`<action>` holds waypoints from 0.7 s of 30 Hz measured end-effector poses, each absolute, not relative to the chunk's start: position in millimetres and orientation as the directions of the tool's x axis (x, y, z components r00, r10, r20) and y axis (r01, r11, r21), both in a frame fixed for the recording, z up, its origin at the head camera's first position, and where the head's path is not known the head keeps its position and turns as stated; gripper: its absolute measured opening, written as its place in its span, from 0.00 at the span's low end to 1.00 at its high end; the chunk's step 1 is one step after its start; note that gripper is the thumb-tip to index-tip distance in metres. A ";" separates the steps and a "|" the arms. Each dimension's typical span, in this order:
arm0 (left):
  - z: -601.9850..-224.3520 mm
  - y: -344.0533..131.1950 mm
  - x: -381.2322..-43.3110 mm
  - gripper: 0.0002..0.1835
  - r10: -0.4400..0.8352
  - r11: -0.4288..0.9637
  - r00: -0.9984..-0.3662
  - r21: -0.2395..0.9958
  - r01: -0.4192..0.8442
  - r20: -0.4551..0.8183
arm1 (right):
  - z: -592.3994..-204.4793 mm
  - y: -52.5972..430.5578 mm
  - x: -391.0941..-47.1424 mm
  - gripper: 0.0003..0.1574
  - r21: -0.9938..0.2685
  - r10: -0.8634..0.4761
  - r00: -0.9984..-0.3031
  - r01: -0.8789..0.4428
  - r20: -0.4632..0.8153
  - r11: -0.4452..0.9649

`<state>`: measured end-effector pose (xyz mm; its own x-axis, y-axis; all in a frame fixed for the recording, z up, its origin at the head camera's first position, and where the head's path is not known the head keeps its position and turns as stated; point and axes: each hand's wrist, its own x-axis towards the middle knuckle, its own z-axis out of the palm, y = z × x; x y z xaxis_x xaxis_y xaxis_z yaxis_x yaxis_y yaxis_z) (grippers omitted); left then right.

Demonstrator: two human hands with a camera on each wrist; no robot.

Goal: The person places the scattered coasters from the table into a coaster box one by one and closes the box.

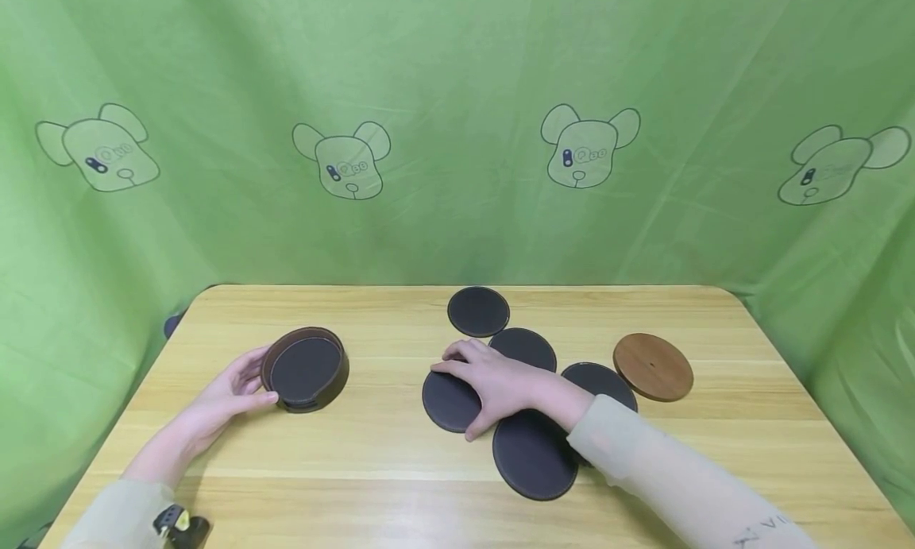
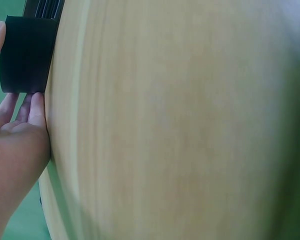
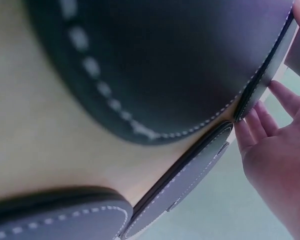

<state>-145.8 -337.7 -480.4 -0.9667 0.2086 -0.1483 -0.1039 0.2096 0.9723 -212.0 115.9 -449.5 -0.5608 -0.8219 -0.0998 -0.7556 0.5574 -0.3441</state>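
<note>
On the left side of the table, my left hand (image 1: 225,394) grips a round, dark brown coaster holder (image 1: 334,388), thumb at the near side and fingers round the outer wall. Dark coasters are stacked inside it; their edges show at the holder's opening in the left wrist view. Near the table's middle, my right hand (image 1: 500,380) spans a round black coaster (image 1: 446,402), with thumb and fingertips at opposite parts of its edge. In the right wrist view, the fingertips (image 3: 277,87) touch that coaster's rim. Pale stitching runs round the coasters.
More black coasters lie around my right arm: one at the back (image 1: 479,311), one behind the hand (image 1: 525,346), one to the right (image 1: 600,382) and one in front (image 1: 536,458). A brown disc (image 1: 653,366) lies farther right. A green curtain (image 1: 457,231) hangs behind the table.
</note>
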 end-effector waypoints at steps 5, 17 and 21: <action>-479.4 -337.0 -145.8 0.48 0.211 0.209 -0.966 0.972 -0.104 -0.148 | -449.3 113.6 -210.7 0.63 -0.345 -0.820 -0.568 -0.757 -0.074 0.556; -481.9 -337.6 -145.9 0.46 0.216 0.201 -0.966 0.975 -0.097 -0.141 | -450.8 110.2 -206.9 0.64 -0.285 -0.809 -0.584 -0.765 -0.070 0.577; -482.7 -337.6 -146.3 0.46 0.217 0.191 -0.966 0.977 -0.096 -0.137 | -451.7 110.1 -207.6 0.64 -0.280 -0.816 -0.576 -0.776 -0.053 0.565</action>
